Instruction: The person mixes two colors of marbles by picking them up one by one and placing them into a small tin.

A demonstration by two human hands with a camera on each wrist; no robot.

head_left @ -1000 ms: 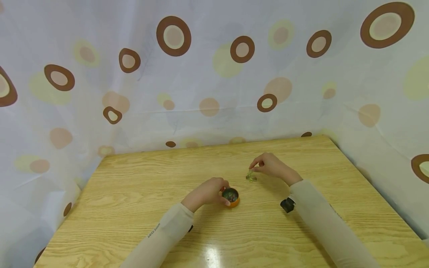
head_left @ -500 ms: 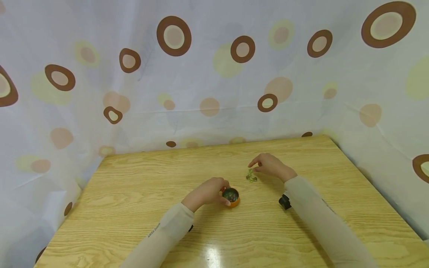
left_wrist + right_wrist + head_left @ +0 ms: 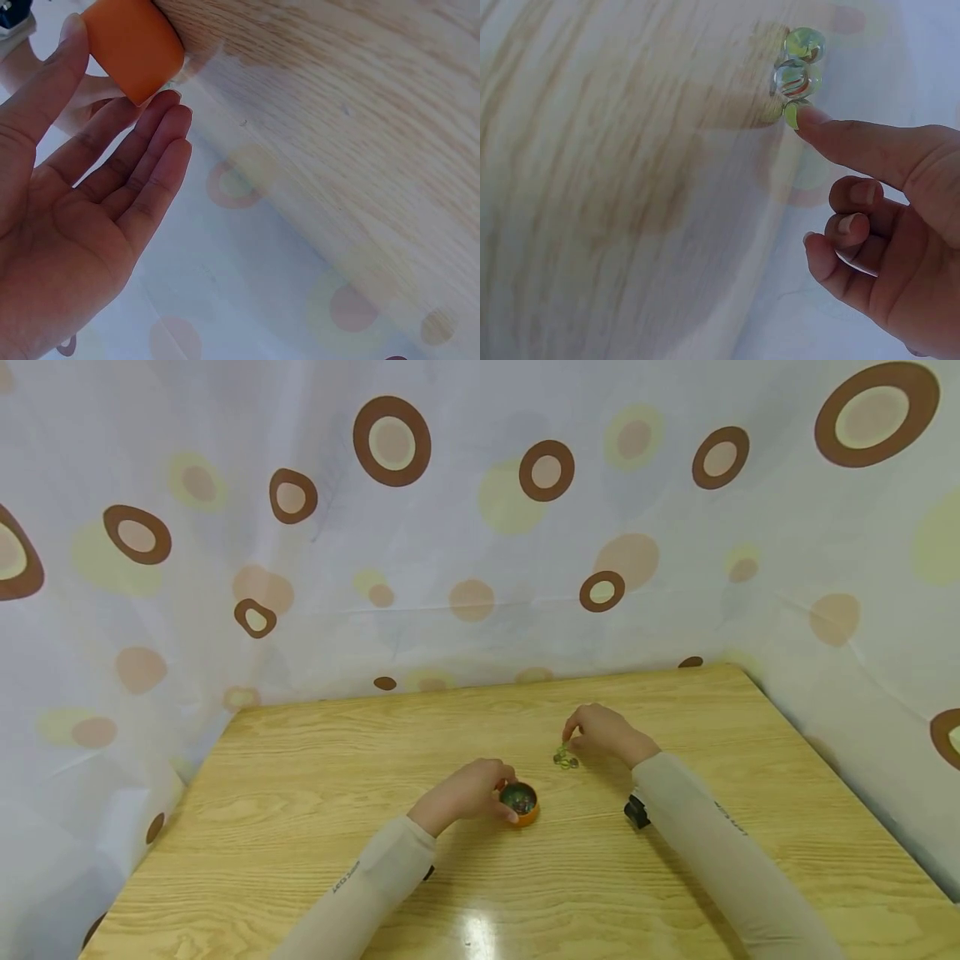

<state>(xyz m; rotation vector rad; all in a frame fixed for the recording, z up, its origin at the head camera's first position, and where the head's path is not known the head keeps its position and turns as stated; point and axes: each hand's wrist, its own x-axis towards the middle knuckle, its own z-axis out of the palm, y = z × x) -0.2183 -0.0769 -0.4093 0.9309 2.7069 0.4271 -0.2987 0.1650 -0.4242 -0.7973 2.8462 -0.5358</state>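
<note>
Right hand (image 3: 606,732): index finger (image 3: 571,724), held raised half a second ago, has been lowered; a marble (image 3: 791,115) is pinched against the thumb (image 3: 877,148).
Right sleeve (image 3: 716,852): drawn slightly leftward since a second ago; its lettering (image 3: 731,818) is more fully shown.
Curtain (image 3: 450,543): shifted slightly rightward in view.

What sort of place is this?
Probably a screened-off tabletop workspace: circle-patterned sheeting borders the wood-grain table at back and sides, and a black device sits at the right sleeve.
</note>
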